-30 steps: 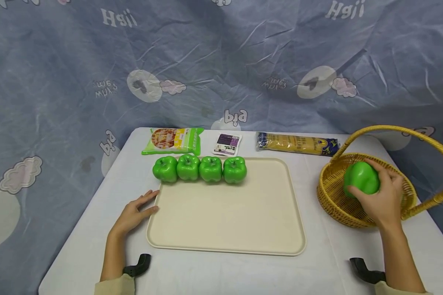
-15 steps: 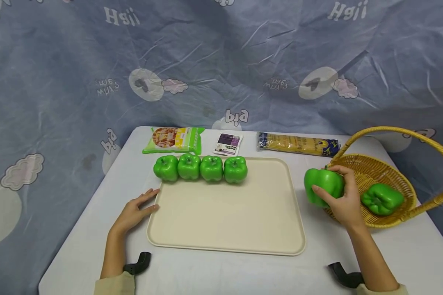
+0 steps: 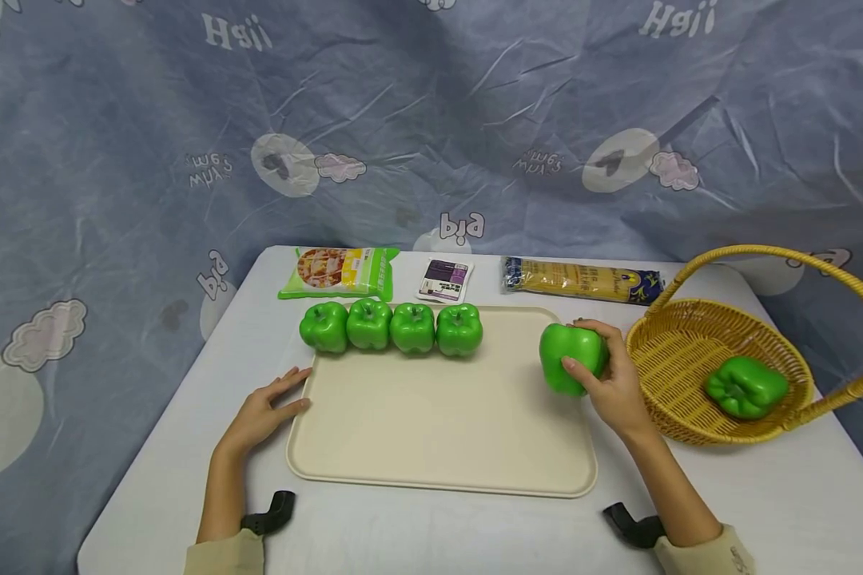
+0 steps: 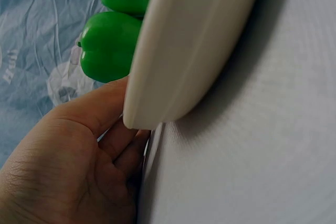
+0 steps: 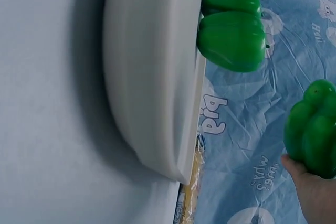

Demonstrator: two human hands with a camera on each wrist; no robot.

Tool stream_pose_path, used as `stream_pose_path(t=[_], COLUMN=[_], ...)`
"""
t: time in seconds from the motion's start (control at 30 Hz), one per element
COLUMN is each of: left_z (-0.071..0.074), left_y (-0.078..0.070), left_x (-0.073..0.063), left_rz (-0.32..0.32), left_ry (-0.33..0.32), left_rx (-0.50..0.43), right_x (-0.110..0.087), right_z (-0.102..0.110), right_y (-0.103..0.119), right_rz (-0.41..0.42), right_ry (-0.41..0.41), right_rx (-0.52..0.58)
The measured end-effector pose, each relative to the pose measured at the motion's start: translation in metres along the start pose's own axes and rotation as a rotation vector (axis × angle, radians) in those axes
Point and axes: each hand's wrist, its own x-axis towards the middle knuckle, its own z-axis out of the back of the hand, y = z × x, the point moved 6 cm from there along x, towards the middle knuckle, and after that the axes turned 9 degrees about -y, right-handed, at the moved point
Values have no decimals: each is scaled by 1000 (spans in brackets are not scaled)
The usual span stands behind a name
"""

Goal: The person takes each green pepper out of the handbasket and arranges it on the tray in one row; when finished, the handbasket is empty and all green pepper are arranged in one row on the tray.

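While your right hand (image 3: 615, 390) clasps the green pepper (image 3: 566, 343) sideways — likely for firm hold — your left hand (image 3: 253, 421), thumb and fingers parted, seemingly steadies the tray (image 3: 431, 423).

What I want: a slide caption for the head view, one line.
Right grip holding a green pepper over the tray, four more peppers lined along its far edge, a sixth in the basket.

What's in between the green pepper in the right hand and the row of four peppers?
In the head view, just bare tray shows between the held pepper and the row of peppers.
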Motion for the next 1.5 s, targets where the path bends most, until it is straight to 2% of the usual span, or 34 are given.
stream_pose_path(t=[0.17, 0.3, 0.4, 0.57, 0.67, 0.83, 1.03, 1.17, 1.33, 1.5], left_z=[0, 1, 1, -1, -1, 2, 0, 0, 3, 1], left_y=[2, 3, 2, 2, 3, 3, -1, 0, 2, -1], left_x=[-2, -3, -3, 1, 0, -3, 1, 2, -1, 0], left_rz=[9, 15, 8, -19, -5, 9, -7, -7, 4, -11], left_ry=[-1, -3, -10, -1, -1, -4, -3, 2, -4, 3], left_rx=[-4, -3, 0, 1, 8, 10, 10, 15, 24, 13], right_x=[-5, -7, -7, -8, -8, -8, -7, -6, -6, -5], right_z=[-15, -23, -25, -21, -22, -24, -20, -21, -28, -29], right_y=[7, 4, -8, -23, -25, -25, -26, -27, -25, -10], right_rz=[-30, -47, -102, -204, -224, -214, -182, -159, -134, -98], right_ry=[56, 97, 128, 97, 90, 92, 64, 53, 85, 91], right_rx=[-64, -49, -13, 31, 56, 38, 16, 46, 76, 105])
